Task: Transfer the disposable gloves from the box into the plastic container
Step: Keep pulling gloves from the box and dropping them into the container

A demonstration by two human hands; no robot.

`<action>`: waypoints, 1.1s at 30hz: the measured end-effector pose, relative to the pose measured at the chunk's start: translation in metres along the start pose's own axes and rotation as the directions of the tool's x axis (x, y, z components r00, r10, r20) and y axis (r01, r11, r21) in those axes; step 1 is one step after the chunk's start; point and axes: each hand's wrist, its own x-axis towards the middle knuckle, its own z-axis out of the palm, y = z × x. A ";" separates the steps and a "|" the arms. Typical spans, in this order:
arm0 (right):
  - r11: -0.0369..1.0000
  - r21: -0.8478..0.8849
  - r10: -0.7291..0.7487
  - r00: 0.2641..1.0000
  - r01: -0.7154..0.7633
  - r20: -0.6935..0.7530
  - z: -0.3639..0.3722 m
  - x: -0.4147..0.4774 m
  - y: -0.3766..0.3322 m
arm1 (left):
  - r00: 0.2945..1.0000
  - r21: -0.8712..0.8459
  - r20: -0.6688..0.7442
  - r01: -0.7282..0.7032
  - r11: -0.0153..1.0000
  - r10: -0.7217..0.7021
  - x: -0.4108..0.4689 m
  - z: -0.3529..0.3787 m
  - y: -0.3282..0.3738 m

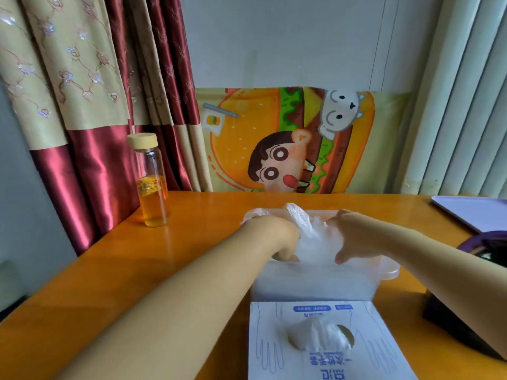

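A white glove box [323, 344] with blue print lies at the near edge of the orange table, a tuft of clear gloves [319, 337] sticking out of its round opening. Just beyond it stands the clear plastic container [384, 270], holding a crumpled wad of clear disposable gloves [312, 237]. My left hand [277, 237] reaches into the container from the left with its fingers curled into the wad. My right hand [354, 237] comes in from the right, its fingers on the wad and its thumb pointing down at the container's near rim.
A glass bottle [151, 185] with amber liquid and a pale lid stands at the table's back left by the curtain. A white tray or lid [474, 212] lies at the far right, a purple-rimmed object [482, 242] beneath it, and a black item [455, 325] at the right edge.
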 end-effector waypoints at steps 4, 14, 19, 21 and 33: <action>0.985 -0.171 -0.018 0.997 0.004 -0.079 0.003 -0.005 0.000 | 0.994 0.092 0.104 0.029 0.995 -0.039 0.015 0.001 0.002; 0.986 -0.061 -0.130 0.950 0.153 0.284 0.028 0.032 -0.002 | 0.962 0.069 0.269 0.032 0.997 -0.050 0.051 0.022 0.003; 0.971 -0.115 -0.159 0.929 0.207 0.334 0.046 0.047 0.002 | 0.952 0.026 0.304 0.027 0.999 -0.033 0.051 0.028 0.002; 0.977 -0.081 -0.158 0.927 0.196 0.341 0.046 0.047 0.001 | 0.954 -0.009 0.298 0.016 1.000 -0.013 0.047 0.023 0.001; 0.961 0.166 -0.230 0.972 0.221 0.037 -0.009 -0.022 0.010 | 0.996 -0.346 -0.085 -0.062 0.936 0.034 -0.037 -0.015 -0.036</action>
